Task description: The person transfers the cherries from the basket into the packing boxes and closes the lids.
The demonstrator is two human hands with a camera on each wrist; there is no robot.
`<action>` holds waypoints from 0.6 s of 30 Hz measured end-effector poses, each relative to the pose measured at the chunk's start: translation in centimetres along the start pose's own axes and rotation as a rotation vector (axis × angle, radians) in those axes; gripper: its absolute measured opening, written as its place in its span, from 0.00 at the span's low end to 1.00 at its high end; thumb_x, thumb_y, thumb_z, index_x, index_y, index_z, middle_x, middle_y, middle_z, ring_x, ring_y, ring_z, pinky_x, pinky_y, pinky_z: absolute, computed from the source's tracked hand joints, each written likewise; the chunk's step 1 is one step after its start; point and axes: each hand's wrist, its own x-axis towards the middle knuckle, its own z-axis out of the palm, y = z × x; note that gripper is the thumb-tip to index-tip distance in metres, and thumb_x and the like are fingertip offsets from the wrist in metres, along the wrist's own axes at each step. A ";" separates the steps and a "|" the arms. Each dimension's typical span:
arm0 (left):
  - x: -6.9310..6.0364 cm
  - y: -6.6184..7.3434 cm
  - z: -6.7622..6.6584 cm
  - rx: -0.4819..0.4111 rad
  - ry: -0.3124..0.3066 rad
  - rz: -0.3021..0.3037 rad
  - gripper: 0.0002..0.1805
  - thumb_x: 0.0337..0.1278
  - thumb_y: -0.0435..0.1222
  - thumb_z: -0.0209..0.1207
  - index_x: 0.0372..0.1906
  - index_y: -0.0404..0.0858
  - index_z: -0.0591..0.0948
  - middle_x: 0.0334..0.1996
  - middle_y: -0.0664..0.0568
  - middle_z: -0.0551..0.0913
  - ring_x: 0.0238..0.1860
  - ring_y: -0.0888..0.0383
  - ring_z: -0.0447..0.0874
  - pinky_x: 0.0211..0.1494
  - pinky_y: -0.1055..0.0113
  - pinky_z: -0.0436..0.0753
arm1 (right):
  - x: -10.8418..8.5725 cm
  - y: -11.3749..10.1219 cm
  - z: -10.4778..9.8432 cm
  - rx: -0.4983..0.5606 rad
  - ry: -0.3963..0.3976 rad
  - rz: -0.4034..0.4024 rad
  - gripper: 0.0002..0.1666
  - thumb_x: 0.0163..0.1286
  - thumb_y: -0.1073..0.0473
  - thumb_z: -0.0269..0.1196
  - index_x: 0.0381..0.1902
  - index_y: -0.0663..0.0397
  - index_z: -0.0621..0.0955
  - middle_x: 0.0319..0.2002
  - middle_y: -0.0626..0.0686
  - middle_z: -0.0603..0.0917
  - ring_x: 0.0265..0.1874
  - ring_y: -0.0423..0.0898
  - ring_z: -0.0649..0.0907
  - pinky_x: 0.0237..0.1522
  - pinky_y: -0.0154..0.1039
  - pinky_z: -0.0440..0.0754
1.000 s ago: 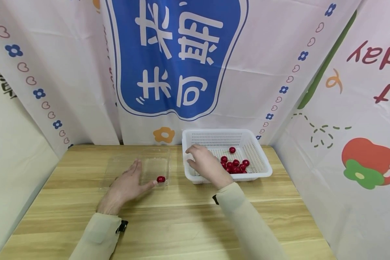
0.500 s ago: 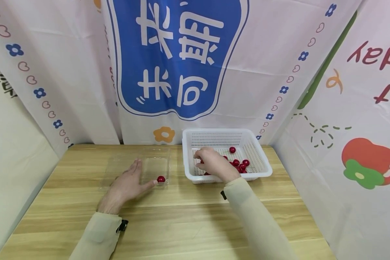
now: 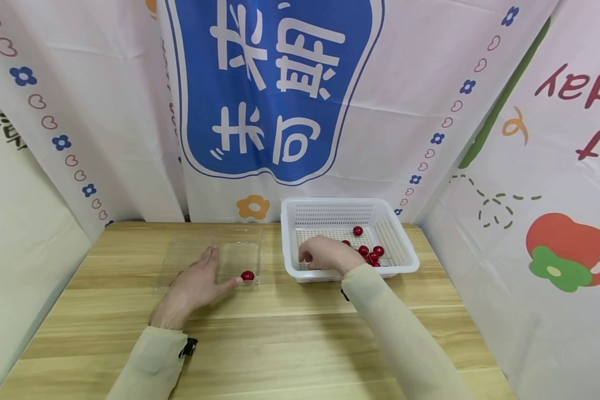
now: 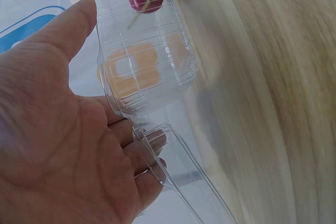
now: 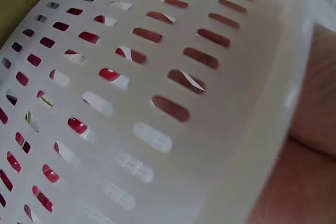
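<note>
In the head view I see one cherry [image 3: 247, 275] in a clear clamshell box [image 3: 237, 254] by the left hand [image 3: 197, 286]. The right hand [image 3: 330, 255] dips into a white basket [image 3: 330, 211], beside more cherries [image 3: 374, 256]. Left wrist view: loose fingers [image 4: 148, 186] touch the box. Right wrist view: the basket hides the grip; I can't tell.

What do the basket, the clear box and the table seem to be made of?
Basket: probably plastic, white and smooth, with regular slots. Clear box: apparently thin, glossy plastic, see-through with bright highlights. Table: wood or wood-look laminate, showing pale, streaky grain.
</note>
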 end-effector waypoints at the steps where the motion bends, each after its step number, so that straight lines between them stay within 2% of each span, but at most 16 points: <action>1: 0.0 0.0 0.0 0.000 0.000 0.000 0.68 0.85 0.69 0.62 0.93 0.19 0.45 0.95 0.23 0.42 0.94 0.20 0.49 0.95 0.25 0.59 | 0.1 0.0 0.0 -0.004 -0.011 0.003 0.12 0.79 0.70 0.74 0.56 0.56 0.95 0.50 0.54 0.95 0.51 0.48 0.89 0.64 0.51 0.90; 4: 0.0 0.1 0.0 -0.003 -0.001 -0.002 0.68 0.85 0.68 0.61 0.94 0.19 0.45 0.96 0.23 0.41 0.94 0.20 0.49 0.95 0.25 0.59 | 0.3 0.0 0.1 -0.018 -0.035 0.011 0.13 0.80 0.72 0.71 0.54 0.55 0.96 0.48 0.53 0.94 0.48 0.46 0.86 0.61 0.50 0.90; 8: 0.0 0.1 0.1 -0.007 0.000 0.000 0.67 0.85 0.68 0.61 0.94 0.20 0.45 0.96 0.23 0.42 0.94 0.20 0.49 0.95 0.25 0.59 | 0.5 0.0 0.2 0.000 -0.056 0.040 0.15 0.81 0.72 0.68 0.55 0.53 0.96 0.50 0.54 0.95 0.49 0.46 0.86 0.63 0.51 0.89; 13: -0.1 0.1 0.1 -0.013 0.001 -0.002 0.67 0.85 0.69 0.61 0.94 0.20 0.45 0.96 0.24 0.42 0.95 0.20 0.49 0.95 0.25 0.58 | 0.8 0.2 0.5 0.034 -0.077 0.082 0.15 0.81 0.70 0.69 0.55 0.49 0.96 0.53 0.53 0.94 0.51 0.46 0.86 0.65 0.52 0.88; 18: -0.1 0.2 0.0 -0.015 -0.003 -0.005 0.67 0.85 0.68 0.61 0.94 0.20 0.45 0.96 0.24 0.42 0.95 0.21 0.48 0.96 0.25 0.58 | 1.2 0.5 0.7 0.028 -0.084 0.112 0.14 0.79 0.68 0.73 0.50 0.42 0.96 0.52 0.48 0.94 0.51 0.45 0.86 0.64 0.51 0.88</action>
